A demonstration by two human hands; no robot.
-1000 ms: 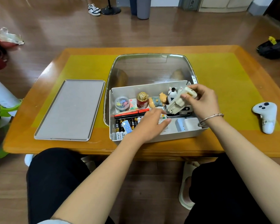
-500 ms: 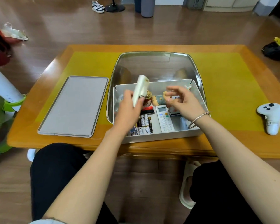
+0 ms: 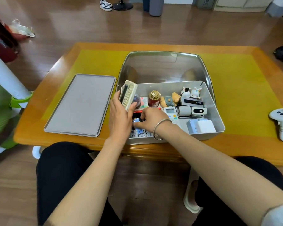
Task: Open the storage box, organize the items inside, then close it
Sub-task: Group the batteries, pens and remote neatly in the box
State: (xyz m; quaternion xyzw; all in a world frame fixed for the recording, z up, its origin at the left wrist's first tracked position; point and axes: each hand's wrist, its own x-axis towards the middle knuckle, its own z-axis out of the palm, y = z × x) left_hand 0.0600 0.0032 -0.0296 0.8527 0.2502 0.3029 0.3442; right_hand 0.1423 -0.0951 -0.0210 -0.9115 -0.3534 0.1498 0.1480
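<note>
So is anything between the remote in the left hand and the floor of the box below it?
Yes. The left hand holds the cream remote above the box's left end, where batteries lie and the right hand is reaching among them.

Inside a home living room: low wooden coffee table (image 3: 245,144) on glossy wood-plank floor (image 3: 72,26), sneakers (image 3: 105,4) left near a stand base (image 3: 122,5), house slipper (image 3: 190,199) underfoot, game controller (image 3: 282,123) and household odds and ends in a storage box (image 3: 211,101).
</note>
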